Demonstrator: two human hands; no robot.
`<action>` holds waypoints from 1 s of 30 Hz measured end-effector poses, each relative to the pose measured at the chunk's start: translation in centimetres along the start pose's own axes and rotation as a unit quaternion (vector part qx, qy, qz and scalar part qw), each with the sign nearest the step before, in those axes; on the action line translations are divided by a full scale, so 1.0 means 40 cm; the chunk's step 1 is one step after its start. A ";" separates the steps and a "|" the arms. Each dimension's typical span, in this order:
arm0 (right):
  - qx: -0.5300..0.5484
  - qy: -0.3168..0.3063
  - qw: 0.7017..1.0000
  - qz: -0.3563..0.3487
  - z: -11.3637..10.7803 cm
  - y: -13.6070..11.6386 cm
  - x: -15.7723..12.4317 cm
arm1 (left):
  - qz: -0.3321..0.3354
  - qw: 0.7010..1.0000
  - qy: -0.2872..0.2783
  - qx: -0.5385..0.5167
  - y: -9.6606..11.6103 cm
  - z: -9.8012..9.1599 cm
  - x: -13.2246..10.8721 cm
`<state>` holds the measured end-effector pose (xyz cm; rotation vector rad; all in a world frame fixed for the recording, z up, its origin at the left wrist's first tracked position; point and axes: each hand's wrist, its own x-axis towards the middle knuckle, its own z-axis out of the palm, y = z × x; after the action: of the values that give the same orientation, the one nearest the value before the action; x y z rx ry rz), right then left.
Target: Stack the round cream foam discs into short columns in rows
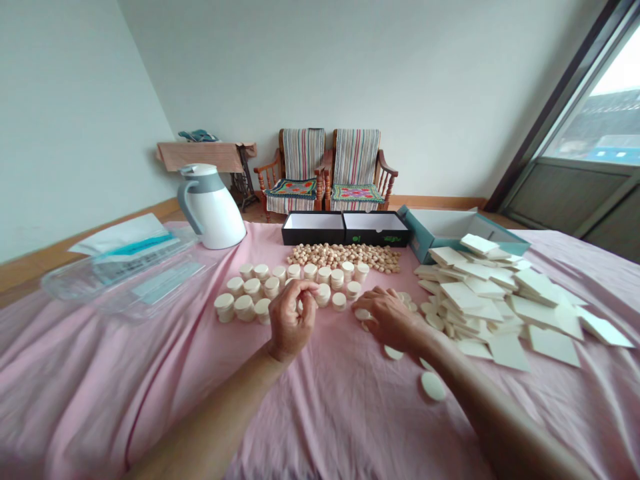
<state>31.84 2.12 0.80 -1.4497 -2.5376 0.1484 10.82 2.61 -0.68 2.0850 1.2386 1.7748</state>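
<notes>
We're watching the left hand right among the stacks of discs, its fingers curled, thumb and forefinger drawn together just beside one stack; whether a disc sits between them, we can't tell. Over to the right hand, and here the fingers bend down over a loose disc, tips partly hidden, so we can't say if they grip it. More loose discs lie near that wrist, one of them closest to us, while the stacks run in rows beyond both hands and off toward the table's left edge. That table wears a creased pink cloth. Along its far edge we get two black boxes, round wooden beads spread before them, and a teal box. A white jug stands toward the far left corner, clear plastic packaging near the left edge, a jumble of square tiles toward the right. Behind, we spot two wooden chairs with striped covers by a pale wall, and a window at right. The discs themselves? Cream, flat, round, piled several deep in most stacks.
</notes>
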 end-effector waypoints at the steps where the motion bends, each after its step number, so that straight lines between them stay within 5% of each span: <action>1: 0.002 0.001 1.000 -0.004 0.005 0.000 0.001 | 0.000 1.000 0.000 0.001 0.000 0.000 0.000; 8: 0.035 0.043 0.998 0.019 0.030 -0.014 0.002 | -0.006 1.000 -0.001 -0.004 0.003 0.000 -0.001; 18: 0.044 0.026 0.999 -0.004 0.025 -0.023 -0.010 | 0.003 1.000 -0.001 0.000 -0.001 0.001 0.000; 25: 0.054 0.127 0.990 0.010 0.018 -0.019 0.036 | 0.001 1.000 -0.005 -0.007 0.007 0.000 0.000; 30: 0.042 0.130 0.991 -0.008 0.007 -0.044 0.080 | 0.005 1.000 0.000 0.001 0.009 -0.001 0.002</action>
<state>28.72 3.99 1.28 -1.3222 -2.3039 0.0574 10.96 2.41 -0.41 2.0949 1.2332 1.7792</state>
